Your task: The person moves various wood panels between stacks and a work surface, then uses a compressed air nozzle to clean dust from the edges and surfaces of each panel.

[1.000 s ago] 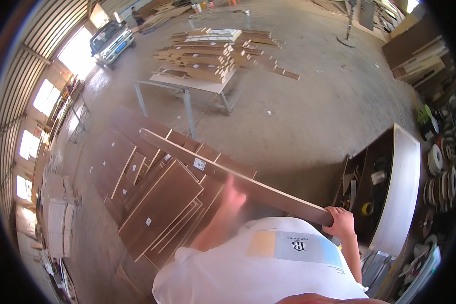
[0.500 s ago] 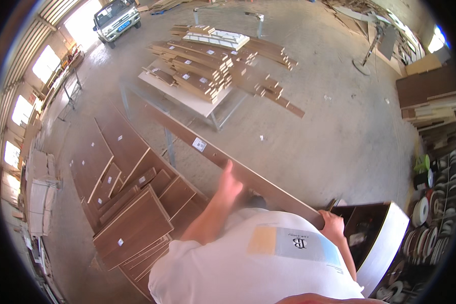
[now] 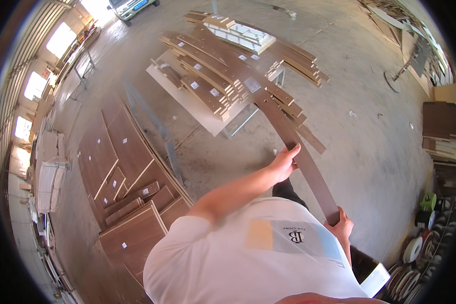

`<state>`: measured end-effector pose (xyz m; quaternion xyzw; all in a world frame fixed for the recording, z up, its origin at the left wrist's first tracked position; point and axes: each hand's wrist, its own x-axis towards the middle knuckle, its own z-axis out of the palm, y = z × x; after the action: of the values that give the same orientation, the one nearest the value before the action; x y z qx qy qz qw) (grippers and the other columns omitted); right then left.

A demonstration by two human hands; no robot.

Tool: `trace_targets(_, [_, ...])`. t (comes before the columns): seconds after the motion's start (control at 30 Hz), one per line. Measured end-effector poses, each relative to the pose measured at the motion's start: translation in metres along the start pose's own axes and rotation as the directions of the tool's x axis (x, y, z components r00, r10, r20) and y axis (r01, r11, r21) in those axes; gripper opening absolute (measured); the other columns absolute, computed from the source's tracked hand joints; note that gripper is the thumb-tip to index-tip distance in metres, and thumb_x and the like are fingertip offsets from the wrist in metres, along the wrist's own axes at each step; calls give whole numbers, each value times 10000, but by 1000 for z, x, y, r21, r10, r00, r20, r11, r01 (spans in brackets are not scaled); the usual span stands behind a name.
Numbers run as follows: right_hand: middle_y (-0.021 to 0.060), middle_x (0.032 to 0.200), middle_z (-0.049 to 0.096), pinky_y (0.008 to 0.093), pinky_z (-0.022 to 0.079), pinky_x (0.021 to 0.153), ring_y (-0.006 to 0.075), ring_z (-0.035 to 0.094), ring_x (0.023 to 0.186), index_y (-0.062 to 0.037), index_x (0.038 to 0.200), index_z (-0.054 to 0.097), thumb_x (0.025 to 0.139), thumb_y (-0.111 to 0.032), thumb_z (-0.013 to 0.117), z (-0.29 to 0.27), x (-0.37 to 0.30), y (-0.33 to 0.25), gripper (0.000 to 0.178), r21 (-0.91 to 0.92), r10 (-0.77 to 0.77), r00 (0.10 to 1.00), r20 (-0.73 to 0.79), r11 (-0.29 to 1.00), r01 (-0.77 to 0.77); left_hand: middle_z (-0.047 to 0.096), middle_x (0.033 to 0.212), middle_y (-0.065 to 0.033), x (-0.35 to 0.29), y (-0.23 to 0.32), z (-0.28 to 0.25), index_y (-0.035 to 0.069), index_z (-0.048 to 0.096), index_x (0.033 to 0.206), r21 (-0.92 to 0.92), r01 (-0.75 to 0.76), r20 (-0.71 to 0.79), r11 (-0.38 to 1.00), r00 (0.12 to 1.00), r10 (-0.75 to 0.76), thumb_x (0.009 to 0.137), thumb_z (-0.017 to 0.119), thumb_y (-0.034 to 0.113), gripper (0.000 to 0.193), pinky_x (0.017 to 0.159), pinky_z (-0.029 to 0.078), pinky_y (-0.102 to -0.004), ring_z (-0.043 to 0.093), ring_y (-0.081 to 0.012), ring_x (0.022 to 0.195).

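Observation:
A long, narrow brown board (image 3: 311, 177) slants away from my body, with a white label near its far end. Partway along it, my left hand (image 3: 285, 163) is closed on its left edge, thumb on top. Around the near end, my right hand (image 3: 341, 226) is closed, its fingers partly hidden. The board's far end overlaps in view a pile of brown strips (image 3: 202, 71) on a pale sheet (image 3: 169, 101); I cannot tell whether they touch. On the pile lie white strips (image 3: 238, 36).
Brown panels (image 3: 131, 223) lie stacked to my left, beside a grey metal frame (image 3: 162, 131). By my right arm stands a dark box with a white side (image 3: 375, 279). Rolls of edging (image 3: 413, 248) line the right. A vehicle (image 3: 129, 7) is parked at the far left.
The board has swung to the right, away from the panels and toward the strip pile. Both hands moved with it, and my left arm now reaches farther out. The view has shifted too.

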<state>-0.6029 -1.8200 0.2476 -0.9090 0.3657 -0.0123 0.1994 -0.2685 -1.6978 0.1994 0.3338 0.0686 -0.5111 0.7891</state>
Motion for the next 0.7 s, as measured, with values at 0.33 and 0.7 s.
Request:
trace_targets(0.33, [128, 997, 727, 449, 574, 780, 360, 705, 887, -127, 1215, 649, 693, -235, 732, 3, 266, -26, 540, -13, -89, 993, 77, 996, 90, 659, 1137, -72, 219, 98, 0, 49, 597, 1238, -49, -9, -264, 999, 965, -4, 1048, 572, 325, 336, 932, 502, -394, 624, -215, 1055])
trace_targets(0.7, [111, 1070, 725, 433, 559, 848, 336, 700, 951, -165, 1253, 607, 704, -244, 737, 7, 459, -69, 570, -38, -109, 946, 306, 991, 126, 660, 1128, -105, 335, 194, -32, 33, 594, 1195, -151, -64, -433, 986, 902, -7, 1046, 578, 326, 329, 961, 508, -451, 632, -264, 1044])
